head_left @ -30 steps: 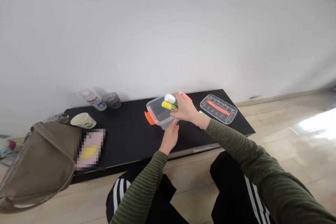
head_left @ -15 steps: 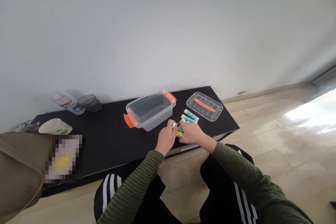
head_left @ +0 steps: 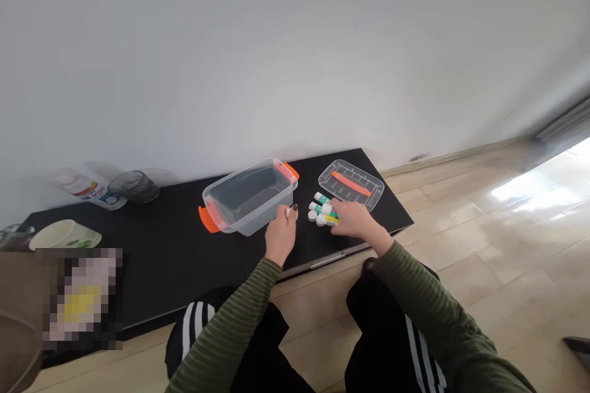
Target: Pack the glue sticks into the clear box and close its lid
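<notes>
The black table [head_left: 161, 282] runs along the wall and carries everything at hand. The clear box [head_left: 262, 219] with orange clips stands near the middle of it, open side up. Right of the box, the clear lid [head_left: 351, 183] lies flat, its orange handle on top.

The right hand [head_left: 353, 219] is over the tubes, its fingers bent down onto them; whether they are clamped on any one, I cannot tell. The left hand [head_left: 280, 236] is close in front of the box, thumb and finger pinched together on a small white piece [head_left: 289, 212], mostly hidden.

The green-and-white tubes [head_left: 318, 207] and a yellow tube [head_left: 330, 220] lie in a loose cluster on the table between box and lid, white ends towards the box. Being round, they could probably roll, so the right fingers would do best to close across the barrels, not the smooth ends, and press evenly on the group. A light, steady pinch should suit the left hand, with its knuckles clear of the box wall.
</notes>
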Tool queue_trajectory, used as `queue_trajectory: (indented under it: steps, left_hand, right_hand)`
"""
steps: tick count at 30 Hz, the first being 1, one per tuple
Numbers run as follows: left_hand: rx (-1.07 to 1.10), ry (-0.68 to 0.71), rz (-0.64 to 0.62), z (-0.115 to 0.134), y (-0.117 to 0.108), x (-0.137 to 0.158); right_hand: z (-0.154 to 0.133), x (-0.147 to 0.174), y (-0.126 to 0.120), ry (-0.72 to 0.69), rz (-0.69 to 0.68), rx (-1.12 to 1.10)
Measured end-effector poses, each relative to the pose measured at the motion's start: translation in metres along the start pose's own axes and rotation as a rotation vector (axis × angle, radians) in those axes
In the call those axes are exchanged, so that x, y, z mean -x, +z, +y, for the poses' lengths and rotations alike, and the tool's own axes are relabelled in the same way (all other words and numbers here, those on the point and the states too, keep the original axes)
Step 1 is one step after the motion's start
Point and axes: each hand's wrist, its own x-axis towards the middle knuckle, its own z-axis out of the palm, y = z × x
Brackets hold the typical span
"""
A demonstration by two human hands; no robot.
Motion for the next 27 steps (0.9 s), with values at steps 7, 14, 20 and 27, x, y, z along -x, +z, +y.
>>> queue_trajectory:
  steps: [7,14,20,27]
  left_hand:
    - [-0.490,0.150,-0.108,-0.008,0.026,-0.009]
    - [-0.521,0.159,-0.074,-0.012,0.042,-0.014]
    - [-0.320,0.206,-0.077,-0.018,0.039,-0.017]
    - [-0.137,0.095,-0.193,-0.008,0.034,-0.008]
  right_hand:
    - [0.042,-0.041,0.023,0.264,0.147,-0.335]
    - [0.046,-0.056,0.039,0.232,0.177,-0.288]
    - [0.047,-0.057,0.044,0.154,0.167,-0.241]
    - [0.048,-0.054,0.048,0.085,0.160,-0.155]
